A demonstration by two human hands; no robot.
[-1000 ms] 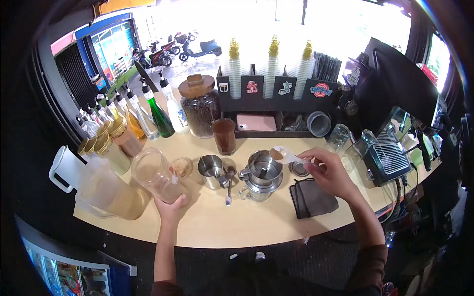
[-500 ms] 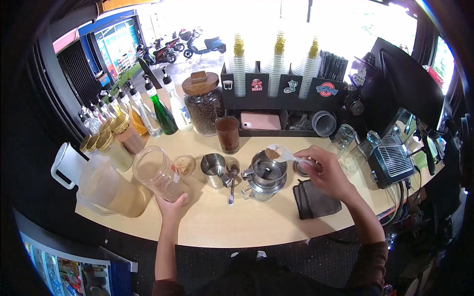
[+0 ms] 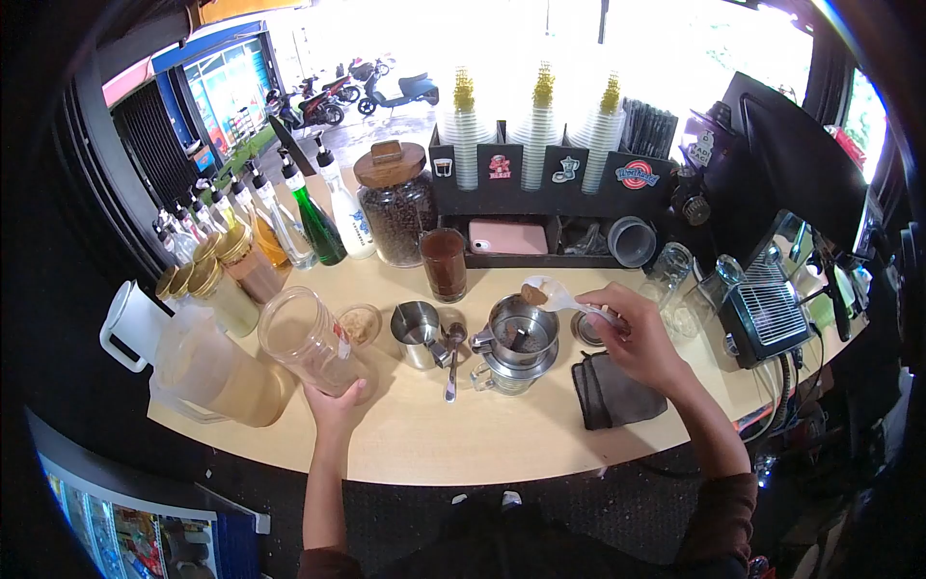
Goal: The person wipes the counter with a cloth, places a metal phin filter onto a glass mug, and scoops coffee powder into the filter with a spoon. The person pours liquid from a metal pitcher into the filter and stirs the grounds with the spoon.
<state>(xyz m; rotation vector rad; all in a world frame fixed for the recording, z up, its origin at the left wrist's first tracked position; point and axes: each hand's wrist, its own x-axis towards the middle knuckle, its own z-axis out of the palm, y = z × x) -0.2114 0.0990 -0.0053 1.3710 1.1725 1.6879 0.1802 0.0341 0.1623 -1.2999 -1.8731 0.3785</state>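
Note:
My left hand is wrapped round the lower part of a clear plastic jar, which leans to the left. In my right hand is the handle of a white spoon. Brown powder lies in the spoon's bowl, over the far rim of a metal drip filter. The filter sits on top of a glass mug. To its left are a metal spoon and a small steel pitcher. A glass of dark brown liquid or powder stands behind them.
Plastic pitchers, lidded jars and pump bottles line the left. A bean jar and a black cup rack stand behind. On the right are a dark cloth, glasses and a machine.
Compared with the earlier frames, some powder now shows inside the filter. The spoon has shifted only slightly over the filter's rim. My left hand keeps hold of the jar.

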